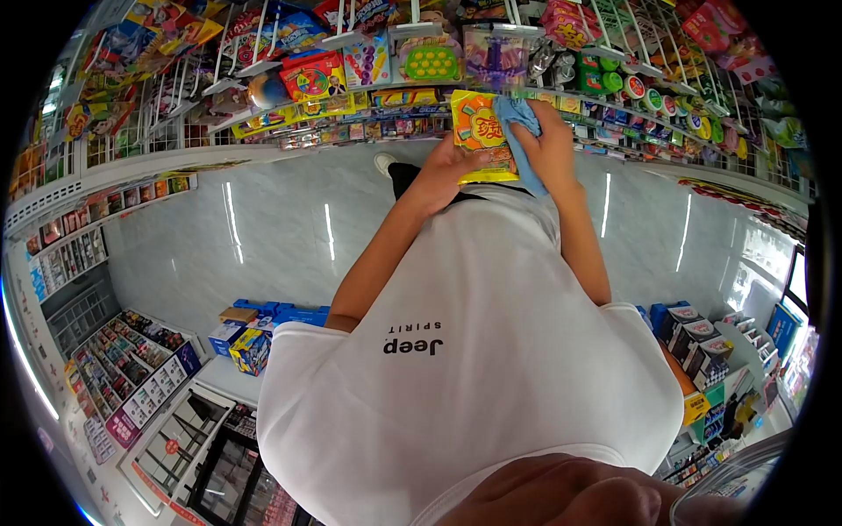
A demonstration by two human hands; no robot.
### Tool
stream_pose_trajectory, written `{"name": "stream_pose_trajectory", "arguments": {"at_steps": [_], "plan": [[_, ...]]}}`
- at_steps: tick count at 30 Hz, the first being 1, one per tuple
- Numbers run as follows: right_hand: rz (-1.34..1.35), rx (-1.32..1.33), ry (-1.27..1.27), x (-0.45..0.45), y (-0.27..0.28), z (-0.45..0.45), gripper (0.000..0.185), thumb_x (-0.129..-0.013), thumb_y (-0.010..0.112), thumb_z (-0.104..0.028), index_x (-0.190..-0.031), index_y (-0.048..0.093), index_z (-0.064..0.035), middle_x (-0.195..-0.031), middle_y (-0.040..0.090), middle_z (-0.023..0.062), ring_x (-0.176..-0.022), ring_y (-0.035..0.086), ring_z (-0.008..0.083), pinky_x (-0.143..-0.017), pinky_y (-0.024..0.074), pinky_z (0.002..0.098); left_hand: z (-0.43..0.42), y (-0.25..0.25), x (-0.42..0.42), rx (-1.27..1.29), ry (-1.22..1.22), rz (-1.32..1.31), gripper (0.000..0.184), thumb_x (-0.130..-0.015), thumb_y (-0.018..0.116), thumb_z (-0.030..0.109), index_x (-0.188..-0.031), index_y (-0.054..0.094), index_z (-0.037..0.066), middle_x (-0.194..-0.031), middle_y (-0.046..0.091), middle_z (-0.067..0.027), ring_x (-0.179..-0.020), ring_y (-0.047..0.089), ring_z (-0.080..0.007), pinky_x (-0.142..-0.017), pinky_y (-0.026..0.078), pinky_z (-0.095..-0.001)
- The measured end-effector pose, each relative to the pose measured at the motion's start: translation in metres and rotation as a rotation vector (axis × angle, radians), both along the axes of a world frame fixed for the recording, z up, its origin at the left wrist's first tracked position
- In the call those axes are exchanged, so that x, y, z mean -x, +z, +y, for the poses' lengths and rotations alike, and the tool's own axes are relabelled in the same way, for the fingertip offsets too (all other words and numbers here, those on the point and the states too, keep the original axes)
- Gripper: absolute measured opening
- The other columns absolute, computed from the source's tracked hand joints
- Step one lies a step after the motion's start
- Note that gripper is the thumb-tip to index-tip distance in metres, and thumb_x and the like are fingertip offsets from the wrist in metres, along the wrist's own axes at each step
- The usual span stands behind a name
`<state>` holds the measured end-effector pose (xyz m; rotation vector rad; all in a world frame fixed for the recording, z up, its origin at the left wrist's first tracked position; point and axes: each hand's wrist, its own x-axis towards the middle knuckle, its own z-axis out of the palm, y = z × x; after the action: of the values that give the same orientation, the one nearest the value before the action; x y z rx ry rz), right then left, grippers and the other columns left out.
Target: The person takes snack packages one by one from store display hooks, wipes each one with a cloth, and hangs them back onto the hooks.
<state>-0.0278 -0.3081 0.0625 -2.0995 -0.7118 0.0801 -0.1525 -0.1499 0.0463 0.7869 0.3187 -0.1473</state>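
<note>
Head view:

1. Candy packet is a flat, pretty shiny bag: yellow top and bottom edges, orange front, big yellow badge with red lettering. It's upright-ish in front of the shirt, just short of the shelves.
2. Left hand has the packet's lower left pinched, thumb across the front, hand mostly closed.
3. Right hand is curled around a blue cloth, thumb on top, with the cloth up against the packet's right side.
4. Edges: top of the packet overlaps the shelf fronts in this view, so can't tell if they touch. Not loads of room that way tbh.
5. Way more space out sideways, with open grey floor left and right of the arms.
</note>
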Motion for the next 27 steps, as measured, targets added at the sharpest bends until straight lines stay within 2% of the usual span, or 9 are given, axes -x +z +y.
{"name": "stream_pose_trajectory", "arguments": {"at_steps": [5, 6, 8, 11, 14, 17, 20, 21, 27], "plan": [[-0.023, -0.016, 0.203, 0.015, 0.016, 0.004, 0.035, -0.079, 0.072, -0.013, -0.111, 0.064, -0.0017, -0.100, 0.065, 0.0168, -0.092, 0.064, 0.0364, -0.078, 0.0514, 0.0416, 0.001, -0.008, -0.001, -0.037, -0.025, 0.026, 0.044, -0.094, 0.061, 0.001, -0.135, 0.045, 0.006, -0.121, 0.061, -0.0089, -0.114, 0.060, -0.0209, -0.098, 0.050, -0.0364], [-0.016, -0.014, 0.256, 0.017, 0.017, 0.004, 0.035, -0.078, 0.072, -0.013, -0.110, 0.064, -0.0020, -0.100, 0.065, 0.0165, -0.092, 0.064, 0.0362, -0.078, 0.0514, 0.0415, 0.000, -0.004, -0.001, 0.017, -0.006, 0.074, 0.042, -0.095, 0.059, 0.004, -0.134, 0.045, 0.006, -0.120, 0.061, -0.0089, -0.113, 0.060, -0.0214, -0.098, 0.050, -0.0367], [-0.014, 0.010, 0.183, 0.012, 0.010, 0.001, 0.036, -0.077, 0.072, -0.012, -0.110, 0.065, -0.0035, -0.100, 0.065, 0.0156, -0.092, 0.064, 0.0362, -0.078, 0.0513, 0.0411, 0.000, 0.005, 0.001, 0.126, 0.034, 0.171, 0.037, -0.098, 0.057, 0.009, -0.134, 0.046, 0.006, -0.120, 0.062, -0.0090, -0.112, 0.061, -0.0224, -0.097, 0.050, -0.0373], [-0.025, 0.029, 0.194, 0.012, 0.009, -0.002, 0.038, -0.074, 0.074, -0.012, -0.110, 0.065, -0.0063, -0.101, 0.065, 0.0135, -0.092, 0.064, 0.0358, -0.078, 0.0516, 0.0410, 0.001, -0.004, -0.001, 0.365, 0.093, 0.118, 0.036, -0.100, 0.054, 0.020, -0.133, 0.046, 0.006, -0.124, 0.060, -0.0094, -0.114, 0.060, -0.0249, -0.098, 0.049, -0.0406], [-0.085, 0.055, 0.310, 0.020, 0.010, -0.003, 0.041, -0.071, 0.076, -0.013, -0.111, 0.066, -0.0086, -0.102, 0.065, 0.0112, -0.092, 0.064, 0.0346, -0.078, 0.0523, 0.0410, 0.008, -0.024, 0.000, 0.589, -0.007, 0.055, 0.037, -0.102, 0.049, 0.028, -0.133, 0.049, 0.007, -0.125, 0.060, -0.0089, -0.117, 0.059, -0.0251, -0.100, 0.048, -0.0417], [-0.070, 0.084, 0.443, 0.030, 0.015, -0.001, 0.042, -0.070, 0.076, -0.014, -0.111, 0.066, -0.0101, -0.104, 0.065, 0.0097, -0.093, 0.064, 0.0330, -0.078, 0.0530, 0.0414, 0.006, -0.012, -0.001, 0.476, 0.130, 0.233, 0.041, -0.104, 0.044, 0.035, -0.134, 0.049, 0.007, -0.126, 0.060, -0.0085, -0.117, 0.059, -0.0245, -0.100, 0.048, -0.0413], [-0.063, 0.094, 0.534, 0.034, 0.014, 0.003, 0.043, -0.069, 0.076, -0.014, -0.111, 0.067, -0.0107, -0.104, 0.066, 0.0092, -0.094, 0.064, 0.0322, -0.078, 0.0531, 0.0418, 0.003, -0.005, -0.007, 0.468, 0.121, 0.108, 0.044, -0.104, 0.042, 0.040, -0.136, 0.048, 0.010, -0.127, 0.060, -0.0081, -0.118, 0.058, -0.0241, -0.099, 0.049, -0.0410], [-0.072, 0.093, 0.558, 0.034, 0.013, 0.005, 0.043, -0.069, 0.076, -0.014, -0.111, 0.067, -0.0108, -0.104, 0.066, 0.0091, -0.094, 0.064, 0.0321, -0.078, 0.0530, 0.0419, 0.003, -0.007, -0.006, 0.458, 0.111, 0.148, 0.043, -0.105, 0.041, 0.040, -0.135, 0.049, 0.010, -0.128, 0.060, -0.0082, -0.118, 0.059, -0.0246, -0.098, 0.049, -0.0422], [0.038, 0.138, 0.304, 0.027, 0.018, 0.007, 0.038, -0.074, 0.073, -0.015, -0.111, 0.067, -0.0097, -0.103, 0.066, 0.0109, -0.096, 0.064, 0.0331, -0.079, 0.0530, 0.0419, 0.001, -0.014, -0.001, 0.359, 0.080, 0.282, 0.043, -0.105, 0.039, 0.042, -0.136, 0.047, 0.013, -0.131, 0.058, -0.0092, -0.122, 0.057, -0.0271, -0.098, 0.050, -0.0492]]}}
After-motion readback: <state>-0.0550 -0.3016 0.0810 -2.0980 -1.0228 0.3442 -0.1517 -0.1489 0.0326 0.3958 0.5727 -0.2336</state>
